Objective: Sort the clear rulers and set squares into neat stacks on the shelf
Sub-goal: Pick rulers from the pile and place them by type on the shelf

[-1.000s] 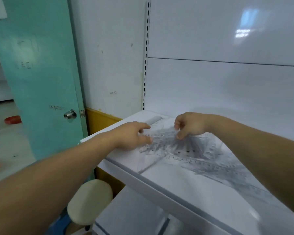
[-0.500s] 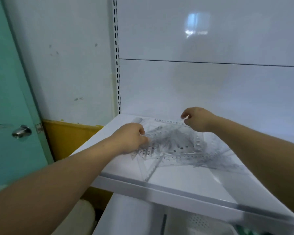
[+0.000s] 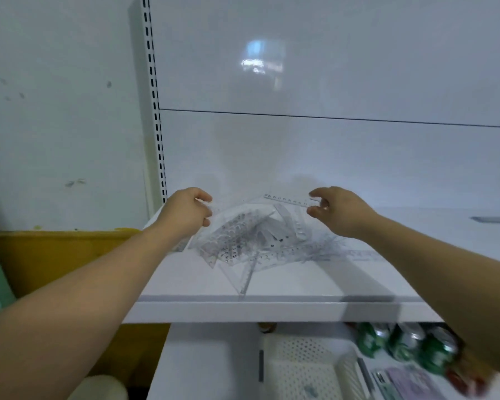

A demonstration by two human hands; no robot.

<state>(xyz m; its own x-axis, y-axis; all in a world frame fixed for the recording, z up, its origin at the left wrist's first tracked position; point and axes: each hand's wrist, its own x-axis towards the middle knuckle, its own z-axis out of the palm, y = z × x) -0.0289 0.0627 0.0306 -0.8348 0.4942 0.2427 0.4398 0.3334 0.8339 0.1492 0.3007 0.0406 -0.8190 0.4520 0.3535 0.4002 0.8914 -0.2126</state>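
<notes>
Pinching right end of clear ruler (image 3: 286, 200) with right grip (image 3: 341, 212); long axis left-right, just behind pile (image 3: 243, 235) on shelf (image 3: 272, 307). Clutching left edge of pile with left grip (image 3: 185, 212).

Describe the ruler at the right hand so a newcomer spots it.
On the white shelf, look behind the jumbled pile of clear plastic. One ruler runs along the back, its end between the right hand's thumb and fingers. Unlike the rest, it is outside the tangle.
</notes>
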